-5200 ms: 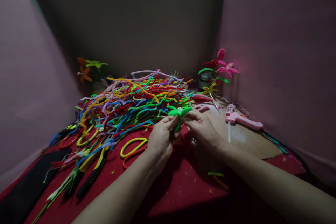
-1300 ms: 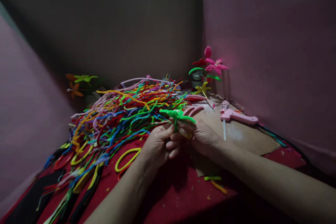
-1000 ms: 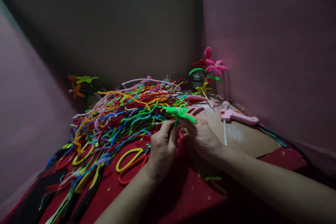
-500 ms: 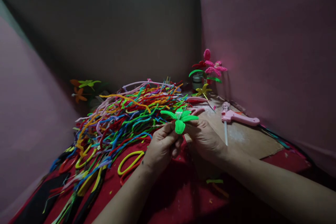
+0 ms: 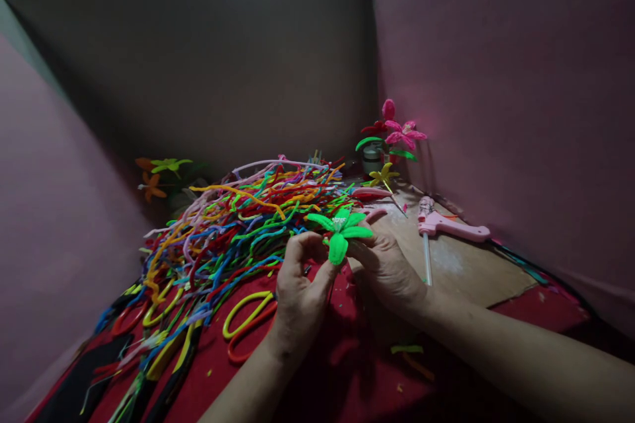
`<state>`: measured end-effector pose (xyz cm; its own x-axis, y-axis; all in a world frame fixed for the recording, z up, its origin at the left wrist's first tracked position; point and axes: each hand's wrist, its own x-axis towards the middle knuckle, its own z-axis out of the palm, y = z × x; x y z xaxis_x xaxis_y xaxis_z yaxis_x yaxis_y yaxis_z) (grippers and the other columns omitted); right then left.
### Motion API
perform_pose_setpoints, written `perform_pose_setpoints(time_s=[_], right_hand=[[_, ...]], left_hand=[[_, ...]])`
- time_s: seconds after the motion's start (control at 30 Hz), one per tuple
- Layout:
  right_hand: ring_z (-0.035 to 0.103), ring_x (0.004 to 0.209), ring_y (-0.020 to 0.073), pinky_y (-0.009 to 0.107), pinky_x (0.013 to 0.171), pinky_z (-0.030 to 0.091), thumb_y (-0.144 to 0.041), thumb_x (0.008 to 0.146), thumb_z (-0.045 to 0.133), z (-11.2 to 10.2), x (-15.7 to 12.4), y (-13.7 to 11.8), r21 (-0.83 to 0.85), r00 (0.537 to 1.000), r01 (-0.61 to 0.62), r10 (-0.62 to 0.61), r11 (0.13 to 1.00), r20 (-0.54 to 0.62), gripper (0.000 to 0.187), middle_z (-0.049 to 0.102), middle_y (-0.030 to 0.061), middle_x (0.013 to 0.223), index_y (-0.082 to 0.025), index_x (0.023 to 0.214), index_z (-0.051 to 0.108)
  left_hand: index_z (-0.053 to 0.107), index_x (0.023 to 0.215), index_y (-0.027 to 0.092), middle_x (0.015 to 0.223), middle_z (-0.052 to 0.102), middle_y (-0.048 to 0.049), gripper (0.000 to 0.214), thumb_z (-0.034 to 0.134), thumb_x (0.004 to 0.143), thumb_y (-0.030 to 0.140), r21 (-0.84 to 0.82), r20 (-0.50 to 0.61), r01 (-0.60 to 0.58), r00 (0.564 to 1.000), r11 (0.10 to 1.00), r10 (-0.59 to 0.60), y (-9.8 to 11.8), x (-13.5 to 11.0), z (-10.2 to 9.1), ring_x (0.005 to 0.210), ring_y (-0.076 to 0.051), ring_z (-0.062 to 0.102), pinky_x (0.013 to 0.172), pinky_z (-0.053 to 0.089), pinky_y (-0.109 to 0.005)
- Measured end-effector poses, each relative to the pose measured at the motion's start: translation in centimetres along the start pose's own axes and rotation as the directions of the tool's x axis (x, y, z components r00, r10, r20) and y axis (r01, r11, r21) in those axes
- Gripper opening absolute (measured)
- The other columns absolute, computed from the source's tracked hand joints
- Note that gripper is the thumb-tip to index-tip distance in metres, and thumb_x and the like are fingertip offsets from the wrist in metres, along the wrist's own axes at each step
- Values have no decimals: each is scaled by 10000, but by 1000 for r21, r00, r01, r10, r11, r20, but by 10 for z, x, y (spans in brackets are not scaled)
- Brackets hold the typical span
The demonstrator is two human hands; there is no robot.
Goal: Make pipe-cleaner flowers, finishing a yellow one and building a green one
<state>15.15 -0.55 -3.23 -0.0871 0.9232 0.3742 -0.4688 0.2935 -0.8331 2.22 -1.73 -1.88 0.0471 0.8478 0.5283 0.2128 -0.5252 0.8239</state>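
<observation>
A bright green pipe-cleaner flower [image 5: 338, 250] with pale stamens at its centre faces up in front of me. My left hand [image 5: 301, 294] grips it from the left, the thumb under the lowest petal and the index finger bent behind. From the right, my right hand [image 5: 394, 274] holds it too, fingers closed below and behind the petals. The flower's underside and any stem are mostly hidden by my fingers. Just beyond lies a big heap of many-coloured pipe cleaners [image 5: 248, 211].
A pink glue gun [image 5: 454, 227] rests on a brown board [image 5: 461, 271] at right. Scissors with yellow and red handles [image 5: 245, 310] lie on the red cloth [image 5: 218, 380]. Finished pink [image 5: 405, 134], yellow [image 5: 383, 174] and orange flowers [image 5: 151, 186] stand or lie near the walls.
The green flower has turned slightly and sits a little lower. My left hand has loosened from a curled grip, its thumb and index finger now further apart around the flower's base.
</observation>
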Motion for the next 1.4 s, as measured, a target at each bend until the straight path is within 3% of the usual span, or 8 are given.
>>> perform_pose_setpoints(time_s=[0.2,0.47,0.63,0.83,1.03,1.2,1.3,1.4], right_hand=[[492,948,177,350,927,336,-320,770,606,4,-4,2,-56,1000,16,-17,998,-2,127,599,4,915,-246,815,699],[533,879,160,336,842,399,-294,766,615,15,-7,-6,58,999,32,-32,998,13,140,604,3,924,-263,880,690],[517,993,185,364,915,375,-269,768,614,14,-7,-13,47,998,64,-62,997,-30,112,613,12,1013,-264,833,705],[501,1045,176,354,945,369,-197,786,592,15,-9,-24,55,997,71,-72,996,25,201,590,11,1100,-268,956,675],[485,1079,188,358,975,346,-228,754,629,13,-7,-25,34,992,122,-121,992,-24,172,576,11,1139,-258,912,689],[473,1098,197,363,962,352,-238,762,622,12,-8,-29,21,989,149,-148,989,-23,181,570,11,1137,-269,928,688],[453,1117,206,370,971,337,-245,751,636,14,-9,-33,-29,986,168,-168,985,4,182,585,16,1075,-276,920,694],[492,1048,192,360,949,363,-251,744,644,15,-11,-33,-71,980,191,-187,979,66,193,580,20,1042,-282,927,694]], left_hand=[[582,952,227,791,531,11,297,606,720,44,388,39,-518,836,762,548,14,2,-7,705,-95,525,663,440,-218],[587,895,204,852,567,-9,224,582,740,42,233,-28,-433,892,871,451,18,2,-12,814,-129,561,716,462,-246],[405,1197,271,1023,509,-37,585,650,692,107,81,-123,-271,952,959,279,21,10,-11,773,-116,561,634,494,-235],[535,1057,209,1073,494,-71,381,611,709,75,376,187,-491,871,786,454,41,22,-18,912,-161,531,665,498,-246],[572,886,170,884,521,-39,223,602,703,46,501,88,-512,832,698,548,42,16,-13,790,-129,533,653,482,-232],[598,875,177,914,560,-47,160,522,766,86,482,44,-402,898,778,437,52,24,-30,849,-149,546,718,464,-258],[608,887,184,848,608,-27,128,517,797,194,421,66,-188,982,887,176,77,43,-37,784,-139,562,689,449,-244],[643,786,168,731,615,-16,175,539,780,309,430,276,-6,953,903,-125,104,64,-31,676,-131,546,589,413,-226]])
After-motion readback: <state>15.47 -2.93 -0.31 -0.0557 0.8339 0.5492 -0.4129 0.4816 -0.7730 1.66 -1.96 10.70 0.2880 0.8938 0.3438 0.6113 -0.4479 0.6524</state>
